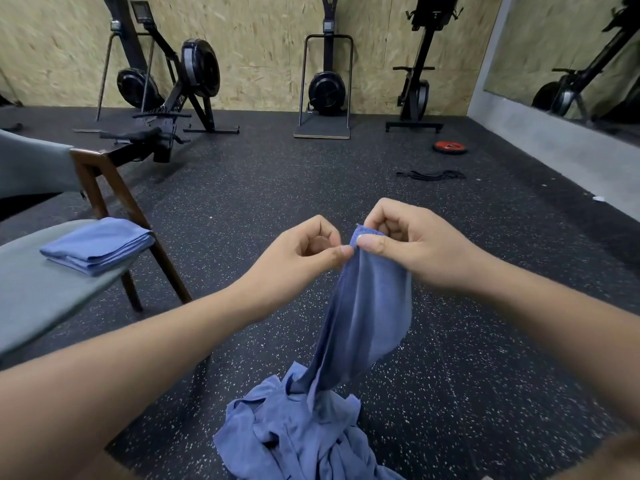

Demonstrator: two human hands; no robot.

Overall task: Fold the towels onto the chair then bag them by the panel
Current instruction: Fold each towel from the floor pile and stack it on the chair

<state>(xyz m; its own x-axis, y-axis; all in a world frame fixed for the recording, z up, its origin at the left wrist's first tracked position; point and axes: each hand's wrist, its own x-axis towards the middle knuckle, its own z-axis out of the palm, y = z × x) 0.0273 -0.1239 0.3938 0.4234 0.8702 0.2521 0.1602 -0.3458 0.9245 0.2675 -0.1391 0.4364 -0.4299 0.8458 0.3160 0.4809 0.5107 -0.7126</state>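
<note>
Towel (pixel 367 306) edge in a pinch between left hand (pixel 300 249) and right hand (pixel 410 245), hands nearly touching.

Black exercise machines (pixel 326 88) are ranged at the back of the speckled floor (pixel 277 188), on which a red weight plate (pixel 449 147) and, nearer, black bands (pixel 431 174) are laid, while a mirror (pixel 571 57) is mounted on the right wall.

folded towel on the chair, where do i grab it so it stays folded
Probably the near long edge of the folded towel, where the layer edges show: clamp all layers together, top and bottom. Come from the chair seat's front right, the side open to the floor.
</note>
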